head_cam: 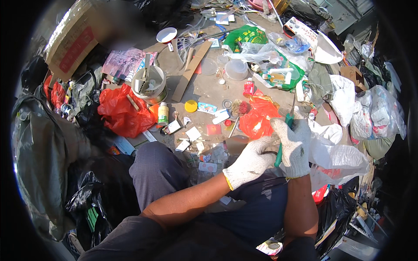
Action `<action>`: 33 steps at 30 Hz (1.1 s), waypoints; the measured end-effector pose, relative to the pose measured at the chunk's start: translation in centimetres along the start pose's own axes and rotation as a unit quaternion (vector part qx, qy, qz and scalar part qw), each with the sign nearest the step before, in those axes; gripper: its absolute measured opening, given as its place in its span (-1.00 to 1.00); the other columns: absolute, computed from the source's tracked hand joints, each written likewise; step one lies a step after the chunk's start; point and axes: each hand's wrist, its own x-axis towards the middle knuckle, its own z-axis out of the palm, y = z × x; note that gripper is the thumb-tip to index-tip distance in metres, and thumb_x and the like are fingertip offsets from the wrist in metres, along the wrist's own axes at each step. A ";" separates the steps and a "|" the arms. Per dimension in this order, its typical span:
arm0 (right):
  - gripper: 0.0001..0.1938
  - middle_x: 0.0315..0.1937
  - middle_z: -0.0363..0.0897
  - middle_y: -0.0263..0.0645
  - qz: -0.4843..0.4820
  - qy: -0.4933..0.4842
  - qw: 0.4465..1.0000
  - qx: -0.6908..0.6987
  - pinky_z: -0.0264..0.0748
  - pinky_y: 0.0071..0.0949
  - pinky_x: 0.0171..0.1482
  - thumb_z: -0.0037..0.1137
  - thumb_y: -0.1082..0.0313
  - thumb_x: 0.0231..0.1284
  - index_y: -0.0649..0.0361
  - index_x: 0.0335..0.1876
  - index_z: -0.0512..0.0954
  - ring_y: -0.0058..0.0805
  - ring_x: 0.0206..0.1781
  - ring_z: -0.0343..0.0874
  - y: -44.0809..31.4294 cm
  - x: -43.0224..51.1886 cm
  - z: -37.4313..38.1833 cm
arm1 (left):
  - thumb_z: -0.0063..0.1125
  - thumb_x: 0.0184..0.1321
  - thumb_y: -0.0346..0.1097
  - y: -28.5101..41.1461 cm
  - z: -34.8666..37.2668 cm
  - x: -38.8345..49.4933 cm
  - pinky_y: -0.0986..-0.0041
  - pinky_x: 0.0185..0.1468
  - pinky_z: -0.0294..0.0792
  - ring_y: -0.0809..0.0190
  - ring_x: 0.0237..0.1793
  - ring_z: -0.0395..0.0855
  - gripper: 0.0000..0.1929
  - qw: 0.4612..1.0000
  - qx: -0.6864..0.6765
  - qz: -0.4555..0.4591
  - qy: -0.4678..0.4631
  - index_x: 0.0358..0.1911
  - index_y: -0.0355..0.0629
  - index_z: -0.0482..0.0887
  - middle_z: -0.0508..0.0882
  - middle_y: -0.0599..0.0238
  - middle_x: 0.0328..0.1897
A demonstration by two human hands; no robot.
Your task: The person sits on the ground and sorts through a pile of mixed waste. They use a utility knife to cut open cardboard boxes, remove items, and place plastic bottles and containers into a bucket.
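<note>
My right hand (pixel 295 145), in a white knitted work glove, grips a green-handled tool (pixel 289 120) with a thin metal blade pointing away from me. Whether it is a knife or a screwdriver is not clear. My left hand (pixel 251 160), gloved the same way with a yellow cuff edge, is beside the lower end of the handle. Its fingers are bent toward my right palm, and a small dark curved shape shows at their tips; I cannot tell whether they hold it. Just beyond both hands lies a crumpled red plastic bag (pixel 259 119).
A white bucket (pixel 160 83) stands ahead on the left, beside another red bag (pixel 119 112) and a yellow-labelled bottle (pixel 163 114). A cardboard strip (pixel 191 71), a clear plastic tub (pixel 236 69) and a green bag (pixel 248 36) lie farther off. Stuffed white bags (pixel 375 111) line the right side.
</note>
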 end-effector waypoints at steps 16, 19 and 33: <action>-0.68 -0.12 0.75 -0.27 -0.029 -0.205 0.971 0.120 0.65 -0.43 -0.03 0.21 0.21 0.65 0.26 0.27 0.62 -0.53 -0.12 0.71 1.9 1.1 4.9 | 0.30 0.29 -0.28 4.6 -2.4 -3.1 0.18 -0.16 0.50 0.12 -0.37 0.66 -0.74 0.898 0.363 0.146 0.201 -0.17 -0.41 0.75 0.68 -0.08 -0.43; -0.59 0.04 0.76 -0.19 -0.024 -0.239 0.946 0.217 0.70 -0.35 0.07 0.20 0.20 0.68 0.26 0.44 0.55 -0.41 0.02 0.75 0.9 -0.9 5.3 | 0.31 0.28 -0.28 5.6 -1.8 -5.8 0.16 -0.08 0.53 0.11 -0.27 0.71 -0.73 0.887 0.369 0.180 0.212 -0.12 -0.39 0.76 0.70 -0.11 -0.35; -0.49 0.29 0.71 0.07 -0.037 -0.463 0.798 0.384 0.57 -0.06 0.54 0.14 0.53 0.58 0.36 0.57 0.43 -0.06 0.40 0.71 -6.6 -11.5 12.8 | 0.33 0.30 -0.26 13.5 -2.3 -22.4 0.14 0.12 0.59 -0.17 -0.05 0.82 -0.67 0.797 0.492 0.217 0.274 0.04 -0.30 0.83 0.81 -0.19 -0.13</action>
